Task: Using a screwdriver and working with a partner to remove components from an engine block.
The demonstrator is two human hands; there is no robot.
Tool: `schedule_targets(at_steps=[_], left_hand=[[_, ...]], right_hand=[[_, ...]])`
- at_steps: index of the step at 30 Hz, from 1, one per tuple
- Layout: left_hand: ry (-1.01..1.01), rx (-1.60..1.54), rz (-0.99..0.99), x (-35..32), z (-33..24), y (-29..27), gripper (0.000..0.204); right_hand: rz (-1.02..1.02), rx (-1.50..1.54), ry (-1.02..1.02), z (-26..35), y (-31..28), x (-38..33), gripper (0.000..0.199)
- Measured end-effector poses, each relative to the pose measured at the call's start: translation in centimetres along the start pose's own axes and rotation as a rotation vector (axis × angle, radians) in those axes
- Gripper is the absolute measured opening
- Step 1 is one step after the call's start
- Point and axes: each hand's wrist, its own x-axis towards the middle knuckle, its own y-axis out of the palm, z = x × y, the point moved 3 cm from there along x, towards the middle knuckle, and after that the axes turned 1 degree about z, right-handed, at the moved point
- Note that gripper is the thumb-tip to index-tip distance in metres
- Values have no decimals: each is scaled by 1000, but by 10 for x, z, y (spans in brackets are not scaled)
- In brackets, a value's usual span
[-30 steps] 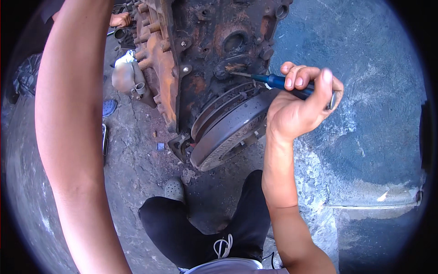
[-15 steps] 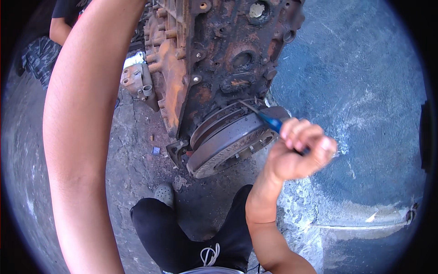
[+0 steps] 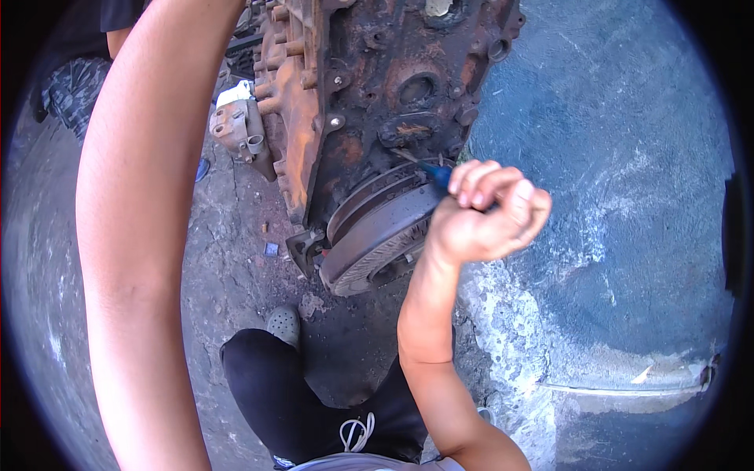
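My right hand (image 3: pixel 493 210) is closed around the blue handle of a screwdriver (image 3: pixel 436 173). The tool's thin metal shank points up and left, its tip at the dirty face of a rusty engine block (image 3: pixel 353 129), just above the grooved pulley wheel (image 3: pixel 381 228). Whether the tip touches the metal, I cannot tell. My left forearm (image 3: pixel 141 196) stretches up along the left side and leaves at the upper edge, so my left hand is out of sight.
A metal bracket-like part (image 3: pixel 239 133) sits left of the block. Small debris and a blue scrap (image 3: pixel 271 249) lie on the concrete floor. Another person in patterned trousers (image 3: pixel 75 90) is at the upper left. A blue painted surface (image 3: pixel 613 196) spreads to the right.
My right hand has moved left and slightly up with the screwdriver, bringing its tip higher on the block's face. The left forearm has barely shifted.
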Motion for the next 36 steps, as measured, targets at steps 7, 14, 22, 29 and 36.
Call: schedule_targets(at_steps=[7, 14, 22, 29, 36], left_hand=[[30, -48, 25, -23, -13, -3, 81], [40, 18, 27, -8, -11, 2, 83], [-35, 43, -8, 8, 10, -3, 78], [-27, -109, 12, -8, -7, 2, 64], [-114, -47, -77, -14, -13, 1, 57]], right_hand=[[129, -14, -90, 32, -6, 24, 20], [186, -131, 32, 23, -33, 5, 21], [116, -75, 0, 30, -20, 5, 29], [-89, -191, -50, -3, -3, 8, 24], [-110, -285, -163, 17, 2, 4, 25]])
